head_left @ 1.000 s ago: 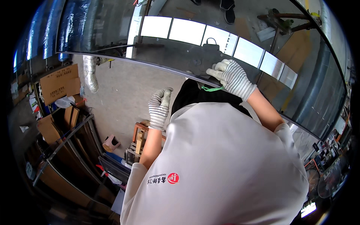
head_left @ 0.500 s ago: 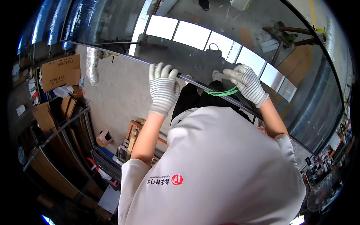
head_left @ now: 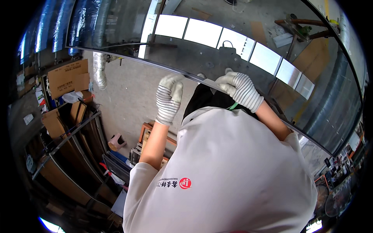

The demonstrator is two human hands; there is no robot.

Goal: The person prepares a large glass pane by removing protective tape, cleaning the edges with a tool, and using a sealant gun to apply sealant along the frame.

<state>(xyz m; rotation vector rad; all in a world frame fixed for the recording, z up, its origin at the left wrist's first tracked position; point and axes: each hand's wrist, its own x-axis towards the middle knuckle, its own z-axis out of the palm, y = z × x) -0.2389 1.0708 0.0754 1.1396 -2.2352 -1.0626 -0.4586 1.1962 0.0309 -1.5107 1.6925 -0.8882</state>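
A large dark-framed glass panel (head_left: 186, 50) spans the view in front of me, its near edge running down from left to right. My left hand (head_left: 169, 99), in a grey-striped white knit glove, is closed with its fingers curled beside that edge; whatever they may hold is hidden. Farther right along the edge, my right hand (head_left: 241, 91), gloved alike, has its fingers closed on a flat pale strip (head_left: 211, 83) lying against the frame. A bit of green cord (head_left: 233, 106) shows below the right hand, mostly covered by my shirt.
Bright window shapes and a pipe show in the glass. At left are a cardboard box (head_left: 68, 79), a metal rack (head_left: 66, 141) holding boards, and a small pink stool (head_left: 116, 142). A foil-wrapped duct (head_left: 99, 70) stands beyond them. Cluttered items lie at far right.
My left hand has drawn down slightly and curled its fingers. The right hand has moved left and down, now with the pale strip at its fingers. Most of the green cord is now hidden.
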